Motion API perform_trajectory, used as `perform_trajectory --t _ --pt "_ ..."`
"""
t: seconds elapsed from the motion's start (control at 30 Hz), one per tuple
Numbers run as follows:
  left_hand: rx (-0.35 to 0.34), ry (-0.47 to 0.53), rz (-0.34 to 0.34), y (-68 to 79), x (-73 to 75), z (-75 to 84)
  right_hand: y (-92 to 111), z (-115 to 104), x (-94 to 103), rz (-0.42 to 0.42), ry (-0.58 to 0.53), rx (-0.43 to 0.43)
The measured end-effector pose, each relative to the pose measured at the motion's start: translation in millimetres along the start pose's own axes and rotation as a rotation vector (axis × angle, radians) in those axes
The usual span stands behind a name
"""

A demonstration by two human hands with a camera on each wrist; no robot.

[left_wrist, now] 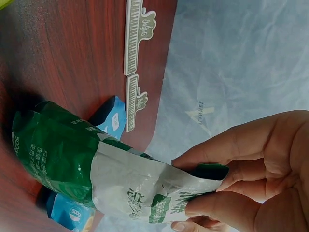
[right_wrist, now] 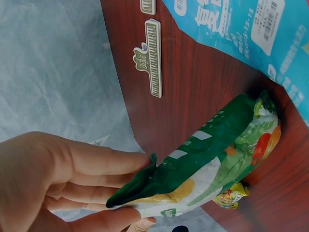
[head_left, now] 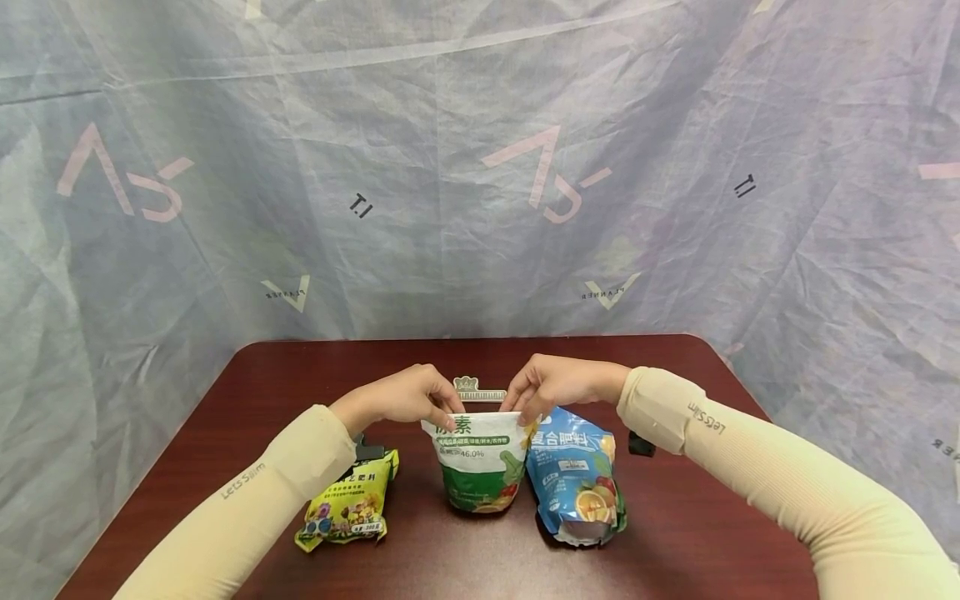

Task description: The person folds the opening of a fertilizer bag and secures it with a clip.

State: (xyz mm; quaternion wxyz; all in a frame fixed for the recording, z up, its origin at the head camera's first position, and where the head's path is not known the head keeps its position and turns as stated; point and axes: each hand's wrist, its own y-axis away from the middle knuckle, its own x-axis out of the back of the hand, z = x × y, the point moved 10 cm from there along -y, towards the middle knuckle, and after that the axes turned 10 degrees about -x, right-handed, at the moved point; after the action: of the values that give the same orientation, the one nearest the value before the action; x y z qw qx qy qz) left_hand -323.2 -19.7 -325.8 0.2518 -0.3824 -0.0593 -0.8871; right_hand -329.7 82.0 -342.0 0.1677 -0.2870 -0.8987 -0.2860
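A green and white plastic bag (head_left: 480, 467) with vegetable pictures stands upright in the middle of the table. My left hand (head_left: 408, 393) pinches its top edge at the left corner, thumb in front and fingers behind. At the other top corner my right hand (head_left: 551, 383) pinches the same edge. Between the left thumb and fingers, the bag's rim (left_wrist: 207, 171) gapes a little in the left wrist view. A blue bag (head_left: 573, 479) with fruit pictures leans close by on the right, under the right hand. Left of the middle lies a yellow bag (head_left: 348, 504).
Pale ruler-like strips with crown-shaped tops, one strip (right_wrist: 153, 58) seen plainly in the right wrist view, lie behind the bags. A black item (head_left: 369, 450) sits by the yellow bag's top, another black item (head_left: 641, 444) beside the blue bag. Grey cloth (head_left: 450, 208) hangs behind the dark red table (head_left: 247, 400).
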Motion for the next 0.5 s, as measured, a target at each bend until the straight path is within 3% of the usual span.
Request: perform_trajectory --t 0.17,0.5 --pt "0.056 0.027 0.014 -0.6 0.0 -7.2 0.5 0.1 0.5 -0.002 -0.002 0.015" --pt "0.080 0.074 0.001 -0.9 -1.3 -13.8 2.0 2.0 -2.3 -0.036 -0.071 0.029"
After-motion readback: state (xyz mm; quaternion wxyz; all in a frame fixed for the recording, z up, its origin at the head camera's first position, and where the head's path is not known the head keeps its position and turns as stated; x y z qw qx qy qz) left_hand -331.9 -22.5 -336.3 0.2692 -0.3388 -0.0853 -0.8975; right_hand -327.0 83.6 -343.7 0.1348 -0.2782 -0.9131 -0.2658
